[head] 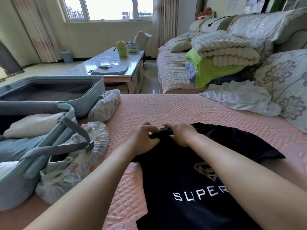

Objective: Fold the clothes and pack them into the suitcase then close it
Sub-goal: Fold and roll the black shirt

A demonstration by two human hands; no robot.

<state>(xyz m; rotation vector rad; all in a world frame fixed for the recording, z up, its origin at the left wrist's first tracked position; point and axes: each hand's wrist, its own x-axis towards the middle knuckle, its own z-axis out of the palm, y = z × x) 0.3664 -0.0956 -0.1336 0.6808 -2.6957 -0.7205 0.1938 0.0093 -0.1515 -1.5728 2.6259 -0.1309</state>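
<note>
Packing seems partway done: the open suitcase (66, 107) at nine o'clock holds folded pieces, while the left hand (144, 138) and right hand (179, 133), fingers curled, pinch the far edge of the unfolded shirt (191, 180) at six o'clock.

The black T-shirt (174, 176) runs off the bottom edge, its white lettering cut short behind a forearm (249, 173); the suitcase (93, 97) is clipped at the left edge.
</note>
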